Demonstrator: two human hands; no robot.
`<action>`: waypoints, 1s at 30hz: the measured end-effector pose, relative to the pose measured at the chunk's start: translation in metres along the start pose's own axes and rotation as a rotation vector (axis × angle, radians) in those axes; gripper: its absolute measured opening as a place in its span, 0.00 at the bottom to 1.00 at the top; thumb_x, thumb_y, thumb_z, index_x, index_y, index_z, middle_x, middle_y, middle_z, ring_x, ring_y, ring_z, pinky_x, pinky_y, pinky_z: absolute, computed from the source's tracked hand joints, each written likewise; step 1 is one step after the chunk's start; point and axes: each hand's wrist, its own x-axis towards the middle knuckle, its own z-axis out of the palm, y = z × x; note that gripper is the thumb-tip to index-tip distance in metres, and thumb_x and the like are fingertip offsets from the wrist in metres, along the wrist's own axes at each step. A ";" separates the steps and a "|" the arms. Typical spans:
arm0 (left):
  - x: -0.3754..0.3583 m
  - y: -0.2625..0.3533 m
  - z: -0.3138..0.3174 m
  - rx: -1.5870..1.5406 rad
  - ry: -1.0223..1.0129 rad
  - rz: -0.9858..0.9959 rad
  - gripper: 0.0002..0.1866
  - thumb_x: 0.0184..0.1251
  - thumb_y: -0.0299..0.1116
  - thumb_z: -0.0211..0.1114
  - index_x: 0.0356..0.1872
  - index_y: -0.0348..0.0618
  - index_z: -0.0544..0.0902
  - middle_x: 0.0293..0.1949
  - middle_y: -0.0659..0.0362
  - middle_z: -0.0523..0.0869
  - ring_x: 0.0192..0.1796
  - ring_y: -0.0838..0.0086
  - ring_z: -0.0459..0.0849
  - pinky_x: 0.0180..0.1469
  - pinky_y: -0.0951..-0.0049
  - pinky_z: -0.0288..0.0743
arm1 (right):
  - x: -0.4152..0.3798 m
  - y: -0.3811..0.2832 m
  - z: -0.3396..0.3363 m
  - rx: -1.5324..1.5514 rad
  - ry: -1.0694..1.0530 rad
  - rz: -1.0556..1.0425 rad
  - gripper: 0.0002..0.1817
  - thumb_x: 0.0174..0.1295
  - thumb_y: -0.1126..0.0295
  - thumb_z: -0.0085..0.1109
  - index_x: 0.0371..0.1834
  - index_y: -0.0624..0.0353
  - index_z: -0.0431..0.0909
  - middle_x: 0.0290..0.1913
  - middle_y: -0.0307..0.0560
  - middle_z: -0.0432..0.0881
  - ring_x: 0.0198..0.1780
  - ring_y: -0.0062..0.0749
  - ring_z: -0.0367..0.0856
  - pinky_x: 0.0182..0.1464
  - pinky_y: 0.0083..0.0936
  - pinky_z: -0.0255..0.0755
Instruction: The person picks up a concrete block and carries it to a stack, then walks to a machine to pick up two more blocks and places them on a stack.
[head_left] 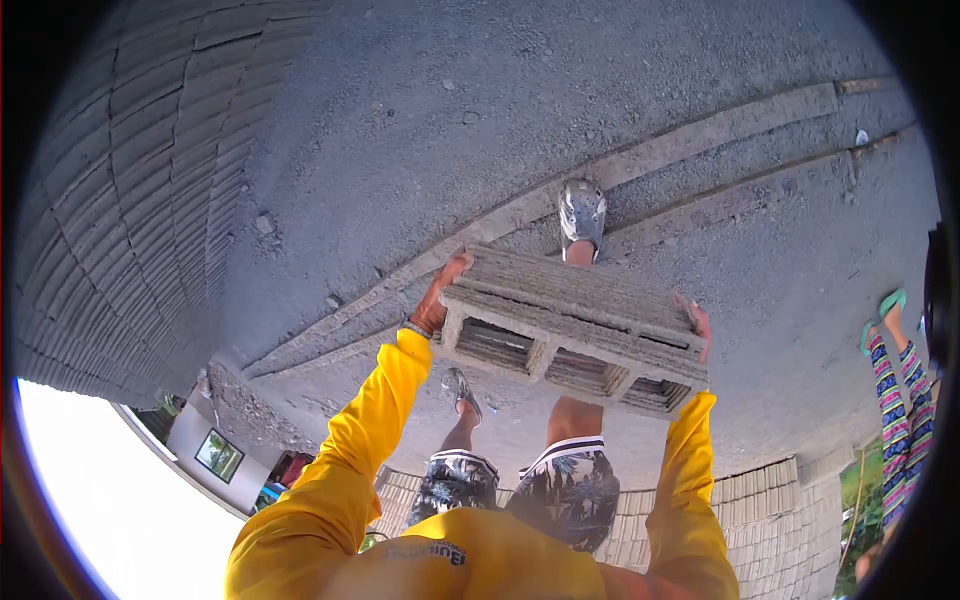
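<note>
Hollow concrete blocks [575, 318], seemingly two pressed together with a dark seam between them, are held out in front of my body. Open cells show on the side facing me. My left hand [440, 295] grips the left end, fingers wrapped over the edge. At the opposite end, my right hand [697, 325] is closed on the blocks, its palm partly hidden behind them. Both arms are stretched forward in yellow sleeves. Below, one shoe [582, 212] is forward beside a long rail on the ground, and the other foot [461, 388] is further back.
Tall stacked blocks [120, 190] rise on the left. Two long low rails [690, 140] cross the gritty ground [400, 100]. More stacked blocks [750, 495] stand behind my legs. Another person in patterned trousers [890, 400] and green slippers is at the right edge.
</note>
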 end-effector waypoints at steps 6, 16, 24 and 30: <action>-0.216 -0.059 -0.016 -0.141 0.150 0.341 0.26 0.65 0.41 0.59 0.62 0.42 0.68 0.63 0.49 0.71 0.66 0.58 0.68 0.68 0.66 0.57 | -0.143 -0.005 0.117 -0.422 -0.153 -0.043 0.24 0.62 0.50 0.54 0.50 0.59 0.77 0.44 0.43 0.79 0.47 0.32 0.77 0.53 0.31 0.70; -0.502 -0.286 -0.080 -0.547 0.544 0.452 0.17 0.71 0.40 0.47 0.54 0.44 0.74 0.54 0.51 0.77 0.60 0.59 0.73 0.62 0.65 0.64 | -0.360 0.250 0.279 -1.074 -0.267 0.055 0.26 0.60 0.49 0.56 0.51 0.60 0.76 0.46 0.47 0.79 0.47 0.35 0.78 0.53 0.33 0.72; -0.786 -0.499 -0.152 -1.226 1.024 0.339 0.17 0.67 0.49 0.50 0.37 0.46 0.75 0.36 0.62 0.78 0.39 0.74 0.75 0.43 0.69 0.69 | -0.350 0.558 0.364 -1.599 -0.509 0.190 0.33 0.58 0.37 0.53 0.43 0.60 0.80 0.41 0.47 0.83 0.42 0.37 0.82 0.49 0.34 0.77; -0.946 -0.563 -0.169 -1.909 1.261 0.411 0.19 0.65 0.58 0.52 0.30 0.54 0.75 0.29 0.70 0.72 0.31 0.82 0.68 0.34 0.76 0.66 | -0.604 0.871 0.441 -1.745 -0.759 0.660 0.35 0.57 0.33 0.49 0.40 0.59 0.81 0.39 0.46 0.84 0.40 0.36 0.82 0.48 0.34 0.77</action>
